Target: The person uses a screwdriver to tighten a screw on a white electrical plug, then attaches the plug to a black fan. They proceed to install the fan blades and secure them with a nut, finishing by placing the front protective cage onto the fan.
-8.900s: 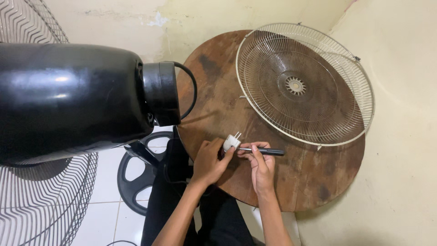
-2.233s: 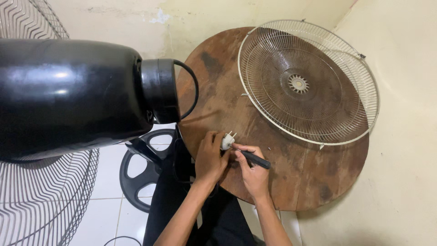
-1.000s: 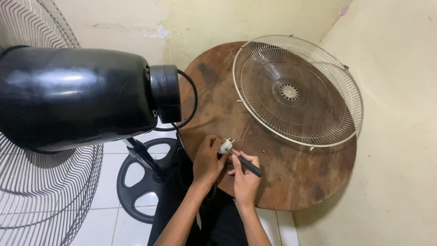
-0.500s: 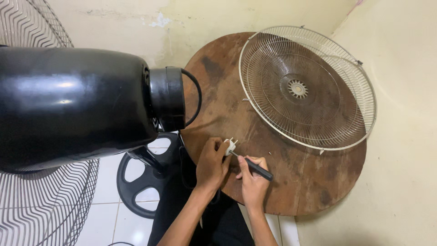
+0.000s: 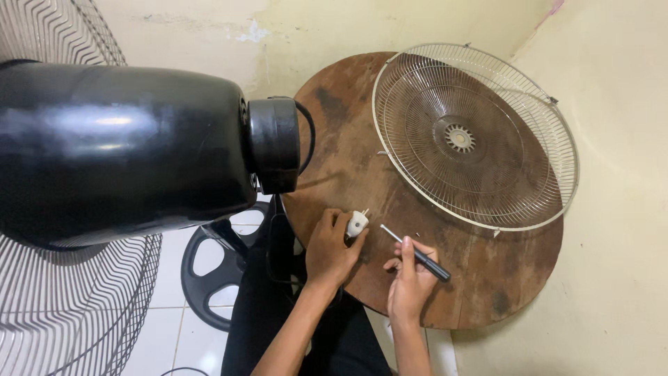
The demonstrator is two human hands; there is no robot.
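Note:
My left hand (image 5: pixel 330 251) grips a small white electrical plug (image 5: pixel 357 223) with its metal pins pointing up, over the near edge of a round wooden table (image 5: pixel 355 150). My right hand (image 5: pixel 410 278) holds a black-handled screwdriver (image 5: pixel 417 254) a little to the right; its metal tip points toward the plug and is apart from it.
A white wire fan guard (image 5: pixel 473 136) lies on the far right of the table. A big black fan motor housing (image 5: pixel 132 150) looms at the left, with another wire guard (image 5: pixel 69 306) and a black fan base (image 5: pixel 209 278) on the tiled floor. Yellowish walls close in behind and right.
My right hand has drawn the screwdriver away from the plug; half a second ago its tip was at the plug. My left hand keeps its hold.

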